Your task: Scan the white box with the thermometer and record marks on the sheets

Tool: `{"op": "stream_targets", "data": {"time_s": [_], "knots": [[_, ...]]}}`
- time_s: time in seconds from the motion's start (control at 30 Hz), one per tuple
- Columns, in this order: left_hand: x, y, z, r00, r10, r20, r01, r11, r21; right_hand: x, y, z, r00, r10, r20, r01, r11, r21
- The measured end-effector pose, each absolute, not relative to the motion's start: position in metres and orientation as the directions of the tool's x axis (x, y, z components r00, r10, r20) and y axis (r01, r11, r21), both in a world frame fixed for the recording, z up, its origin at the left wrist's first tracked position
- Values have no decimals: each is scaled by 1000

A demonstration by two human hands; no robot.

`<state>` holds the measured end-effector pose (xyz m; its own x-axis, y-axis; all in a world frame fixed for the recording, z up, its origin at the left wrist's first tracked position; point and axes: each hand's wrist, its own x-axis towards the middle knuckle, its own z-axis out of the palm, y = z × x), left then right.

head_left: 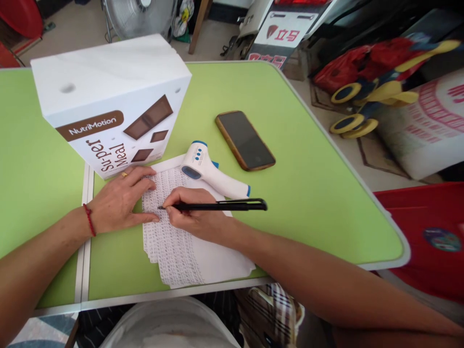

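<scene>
Between the fingers of my right hand (195,212) is a black pen (232,205), its tip at the writing on a sheet of paper (213,261). Rows of small handwritten marks cover the left part of the paper; its right part is blank. My left hand (119,200) rests with fingers spread at the paper's left edge, thumb and fingertips on the sheet. A white infrared thermometer (212,171) with blue trim lies across the top of the paper, just beyond my right hand.
A white NutriMotion box (119,96) stands beyond my left hand. A smartphone (246,140) in a brown case lies on the green table (308,203). Past the table are a fan (139,17), a yellow-and-blue wheeled object (377,96), a white sack (427,121) and a red chair (427,232).
</scene>
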<state>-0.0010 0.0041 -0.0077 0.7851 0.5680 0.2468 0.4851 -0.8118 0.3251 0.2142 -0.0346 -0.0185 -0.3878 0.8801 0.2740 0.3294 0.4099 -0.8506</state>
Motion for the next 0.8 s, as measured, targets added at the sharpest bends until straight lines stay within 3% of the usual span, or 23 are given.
{"op": "stream_targets", "data": {"time_s": [0.6, 0.8], "knots": [[-1, 5, -9, 786, 569, 242, 490, -812, 318, 215, -33, -20, -283, 940, 192, 352, 288, -891], [-1, 5, -8, 787, 568, 240, 488, -812, 321, 216, -32, -19, -327, 928, 177, 346, 292, -892]]}}
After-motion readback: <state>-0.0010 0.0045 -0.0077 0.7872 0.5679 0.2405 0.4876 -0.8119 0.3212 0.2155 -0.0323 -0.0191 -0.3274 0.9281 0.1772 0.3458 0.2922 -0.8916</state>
